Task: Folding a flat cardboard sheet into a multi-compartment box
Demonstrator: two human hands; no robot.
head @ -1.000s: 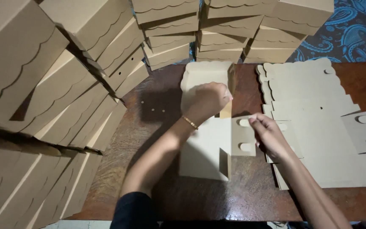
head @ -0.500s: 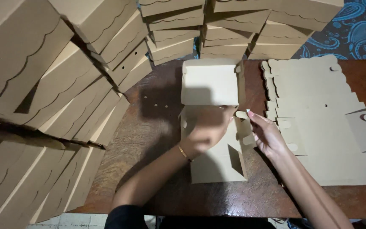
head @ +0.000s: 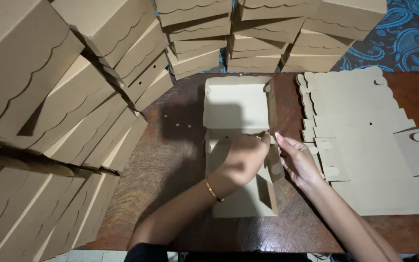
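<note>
While its far tray (head: 238,104) stands open, both hands (head: 267,160) pinch the half-folded cardboard box's (head: 241,194) side flap.

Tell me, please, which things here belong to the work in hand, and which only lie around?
In hand:
- half-folded brown cardboard box
- left hand, pressing its middle
- right hand, at its side flap

Lying about:
- pile of flat brown cardboard blanks
- stacks of finished brown cardboard boxes
- dark wooden table
- blue patterned cloth
</note>
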